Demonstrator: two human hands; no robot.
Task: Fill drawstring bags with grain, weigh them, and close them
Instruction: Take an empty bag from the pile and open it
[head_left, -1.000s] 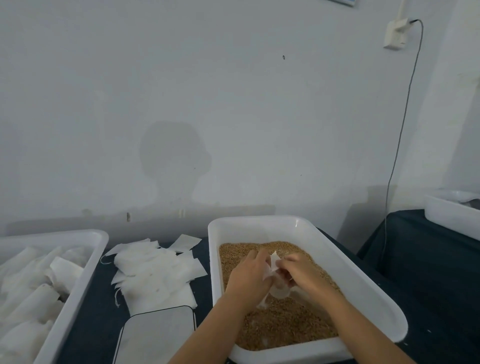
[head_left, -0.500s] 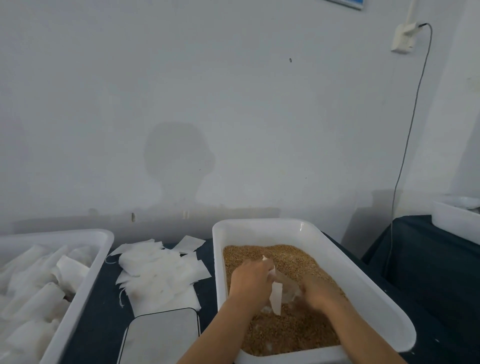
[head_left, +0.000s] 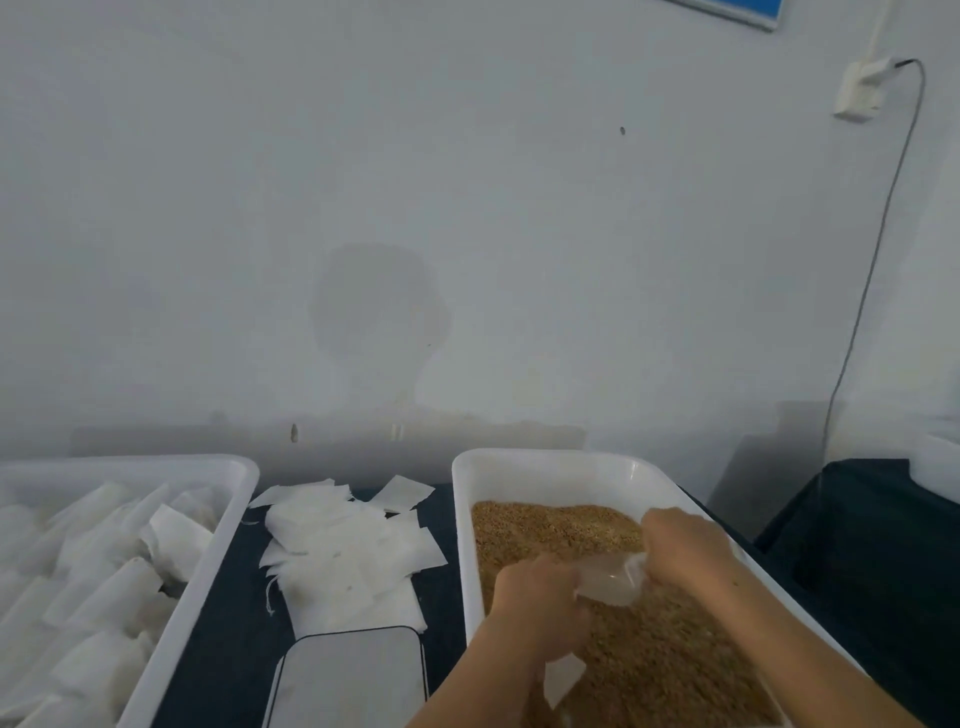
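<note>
Over the grain (head_left: 670, 654), right hand (head_left: 680, 545) grips a clear scoop (head_left: 613, 579).

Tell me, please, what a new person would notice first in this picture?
First, the white tub of brown grain at lower right, where the left hand and the right hand hold a clear scoop over it. Next, the loose pile of empty white bags at centre, and the left tub of filled bags.
</note>
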